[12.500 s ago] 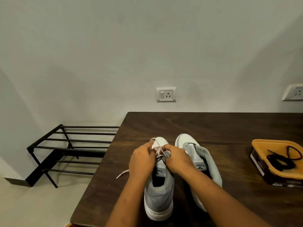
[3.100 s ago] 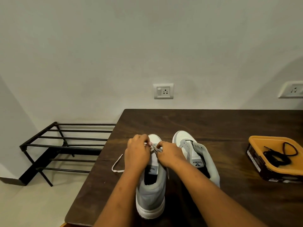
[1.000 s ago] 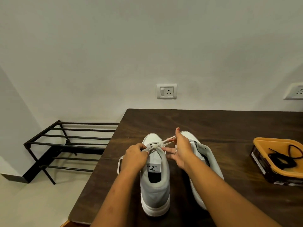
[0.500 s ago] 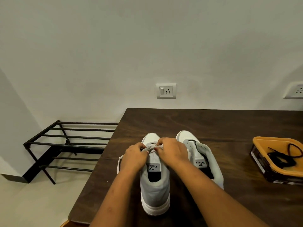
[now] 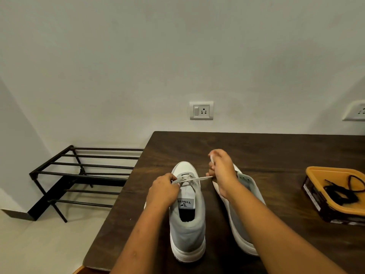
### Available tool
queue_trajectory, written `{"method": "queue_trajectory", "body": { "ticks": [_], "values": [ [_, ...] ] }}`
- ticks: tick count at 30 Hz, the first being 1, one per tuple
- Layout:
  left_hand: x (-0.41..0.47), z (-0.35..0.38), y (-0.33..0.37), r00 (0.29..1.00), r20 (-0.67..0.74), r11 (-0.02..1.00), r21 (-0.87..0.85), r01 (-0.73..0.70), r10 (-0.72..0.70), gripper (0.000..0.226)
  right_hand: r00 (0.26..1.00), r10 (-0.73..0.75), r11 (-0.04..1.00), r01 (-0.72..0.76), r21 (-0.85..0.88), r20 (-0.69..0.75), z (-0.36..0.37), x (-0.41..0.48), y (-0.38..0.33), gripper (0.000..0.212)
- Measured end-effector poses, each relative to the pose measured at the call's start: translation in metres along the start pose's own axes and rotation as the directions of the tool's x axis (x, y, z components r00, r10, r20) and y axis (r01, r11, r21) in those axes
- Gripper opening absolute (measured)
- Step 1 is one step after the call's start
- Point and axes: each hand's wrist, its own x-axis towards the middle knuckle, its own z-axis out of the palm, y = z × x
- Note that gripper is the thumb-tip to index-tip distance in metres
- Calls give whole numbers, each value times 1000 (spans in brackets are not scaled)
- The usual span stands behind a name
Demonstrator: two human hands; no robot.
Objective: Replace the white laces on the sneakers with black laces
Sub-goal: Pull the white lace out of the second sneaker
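Observation:
Two grey-and-white sneakers stand side by side on the dark wooden table [image 5: 266,149], toes toward the wall. The left sneaker [image 5: 187,220] has a white lace [image 5: 194,178] through its front eyelets. My left hand [image 5: 164,191] pinches that lace at the sneaker's left side. My right hand [image 5: 222,170] grips the lace's other end and holds it taut to the right, above the right sneaker [image 5: 246,206], which my right arm partly hides. Black laces [image 5: 342,191] lie in an orange tray.
The orange tray [image 5: 325,173] sits on a dark box at the table's right edge. A black metal shoe rack [image 5: 79,175] stands on the floor to the left of the table. Wall sockets [image 5: 201,110] are mounted above the table's far edge.
My right hand has moved from over the left sneaker's tongue to the right and away, drawing the white lace out sideways. My left hand has stayed at the eyelets.

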Motion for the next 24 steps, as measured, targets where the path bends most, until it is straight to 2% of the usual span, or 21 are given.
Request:
{"method": "queue_trajectory", "body": {
  "ticks": [1,2,3,5,6,7,8,10,12,13,14,17,20,22,24],
  "values": [
    [0,0,0,1000,-1,1000,1,0,0,20,991,-100,944,121,-308,84,-1,0,3,16],
    [0,0,0,1000,1,1000,2,1,-1,20,965,-147,807,243,-539,215,0,-1,6,12],
    [0,0,0,1000,1,1000,3,2,-2,20,937,-117,651,323,-687,330,3,-2,9,17],
    [0,0,0,1000,-2,1000,3,6,-6,21,917,-26,406,374,-834,399,13,-9,15,26],
    [0,0,-1,1000,-4,1000,1,9,-9,21,920,-31,321,378,-868,390,19,-13,16,23],
    [0,0,-1,1000,-4,1000,-4,13,-13,21,923,-56,279,380,-882,380,23,-17,17,20],
    [0,0,-2,1000,2,1000,-12,17,-17,21,925,-90,300,379,-875,370,26,-17,20,17],
    [-1,0,-3,1000,11,999,-26,22,-22,21,940,-137,490,339,-803,313,26,-14,20,16],
    [-1,0,-4,1000,11,999,-24,23,-23,21,957,-138,762,267,-590,255,23,-10,16,21],
    [0,1,-4,1000,9,1000,-22,19,-19,21,967,-101,874,198,-444,233,21,-8,14,23],
    [0,1,-4,1000,7,1000,-22,14,-14,22,971,-53,942,126,-311,231,20,-8,12,26],
    [0,0,-3,1000,23,1000,-27,0,0,21,958,63,998,-67,5,281,18,-13,7,29],
    [1,0,-1,1000,21,1000,19,-19,18,21,982,99,951,-141,274,159,15,-9,-6,30],
    [0,1,0,999,10,999,40,-33,33,21,990,77,970,-100,220,114,9,-4,-11,32],
    [0,2,-1,996,-8,995,50,-91,92,26,993,54,998,-56,21,103,2,-1,-9,31]
  ]
}}
